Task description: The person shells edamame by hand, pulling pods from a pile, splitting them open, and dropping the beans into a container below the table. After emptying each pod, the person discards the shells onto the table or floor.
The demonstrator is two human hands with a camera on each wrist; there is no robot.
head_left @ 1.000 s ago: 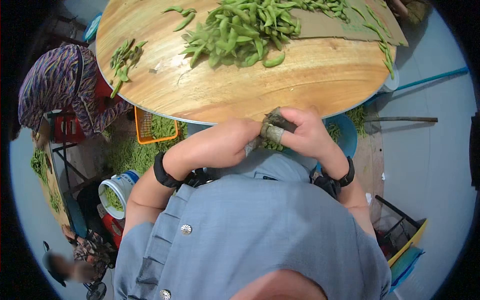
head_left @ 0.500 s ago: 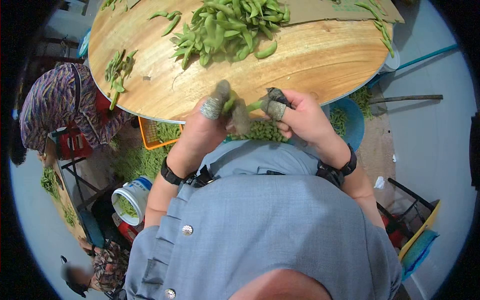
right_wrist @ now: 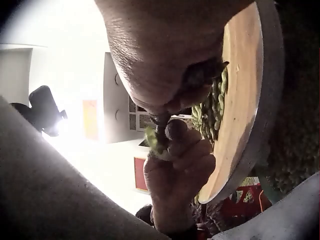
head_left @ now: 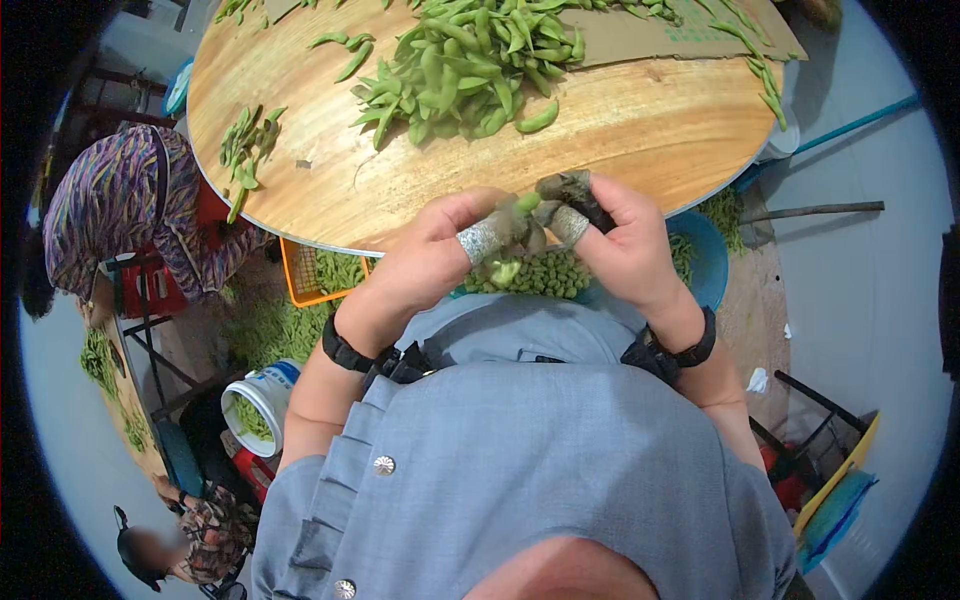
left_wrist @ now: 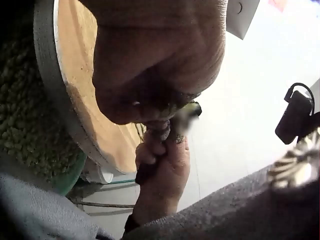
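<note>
Green pods (head_left: 450, 80), blue-grey shirt (head_left: 560, 450), orange basket (head_left: 291, 270)

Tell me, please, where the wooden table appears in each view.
Head: the wooden table fills the upper middle.
Left wrist: the table is left of centre.
Right wrist: the table is right of centre.
Shared landmark: the left hand, visible in all three.

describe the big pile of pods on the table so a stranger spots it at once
Start from the large rounded wooden table. On its top, left of the flat cardboard sheet, lies the pile of green pods. It is a thick heap, far bigger than the small clump near the table's left edge.
</note>
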